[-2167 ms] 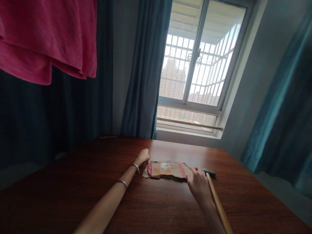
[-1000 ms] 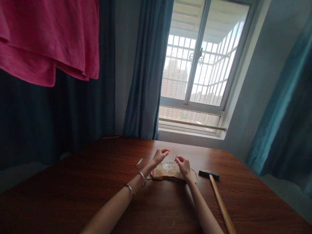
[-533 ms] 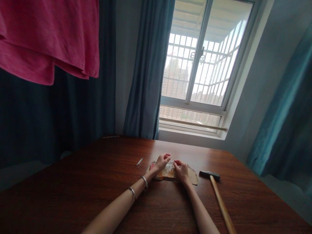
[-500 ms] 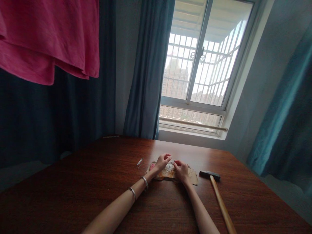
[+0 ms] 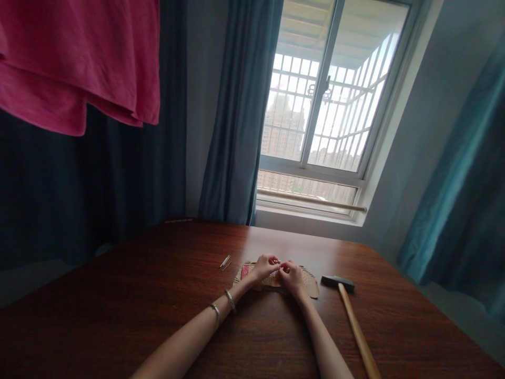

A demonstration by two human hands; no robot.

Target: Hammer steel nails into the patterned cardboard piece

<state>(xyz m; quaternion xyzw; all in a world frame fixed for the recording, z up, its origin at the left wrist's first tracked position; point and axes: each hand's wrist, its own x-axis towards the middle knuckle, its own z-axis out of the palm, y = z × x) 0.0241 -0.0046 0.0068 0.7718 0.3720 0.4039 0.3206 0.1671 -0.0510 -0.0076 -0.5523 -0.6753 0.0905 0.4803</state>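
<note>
My left hand (image 5: 266,267) and my right hand (image 5: 291,276) meet over a worn, light-brown board (image 5: 310,284) that lies flat and is dotted with small dark marks. Fingers of both hands are pinched close together; whatever they hold is too small to make out. A pink patch (image 5: 245,270) shows at the board's left end, beside my left wrist. Thin upright pins, visible a moment ago at the board's middle, are now mostly hidden behind my fingers. Two bracelets (image 5: 230,301) circle my left forearm.
A hammer (image 5: 347,300) with a dark head and wooden handle lies right of the board. Thin metal rods (image 5: 224,261) rest to its left on the brown wooden table (image 5: 158,295). Beyond stand a window (image 5: 315,105) and blue curtains (image 5: 236,131); a pink cloth (image 5: 79,63) hangs upper left.
My left hand has moved right and slightly down, so its fingertips now come together with those of my right hand. My right hand stays nearly in place.
</note>
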